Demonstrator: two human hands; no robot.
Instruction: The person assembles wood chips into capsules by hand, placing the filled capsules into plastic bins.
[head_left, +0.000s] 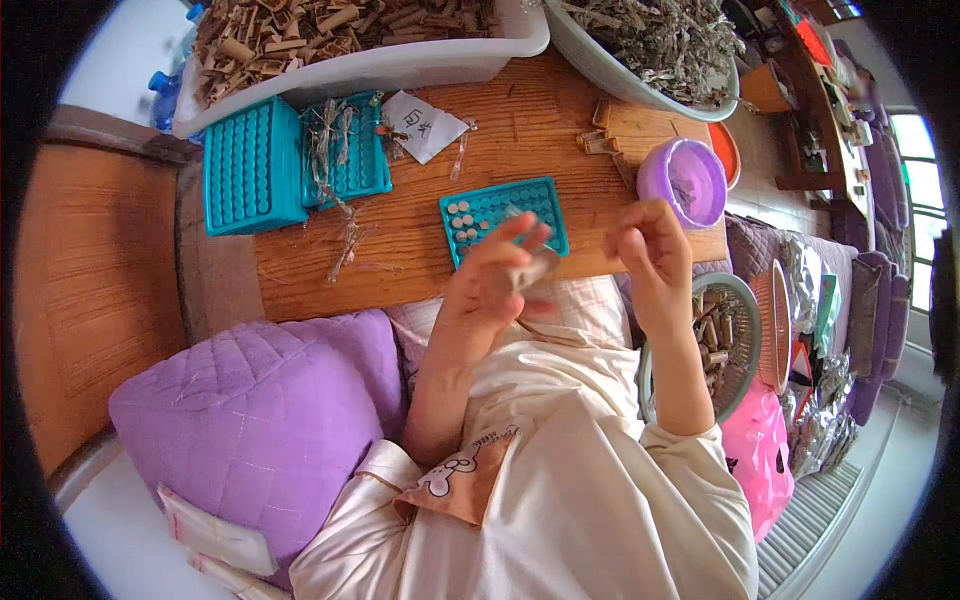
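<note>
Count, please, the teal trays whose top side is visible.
3: the leftmost tray, the middle tray beside it, partly under silvery strips, and the nearest tray just beyond the left hand. More may be hidden underneath.

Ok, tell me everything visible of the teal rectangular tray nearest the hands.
The teal rectangular tray, seemingly plastic, has a rim and rows of round sockets. Pale round pieces sit in sockets toward its left end. It lies flat, slightly turned, on the brown wooden table, near the person's edge. The blurred left hand partly hides it; contact is unclear.
</note>
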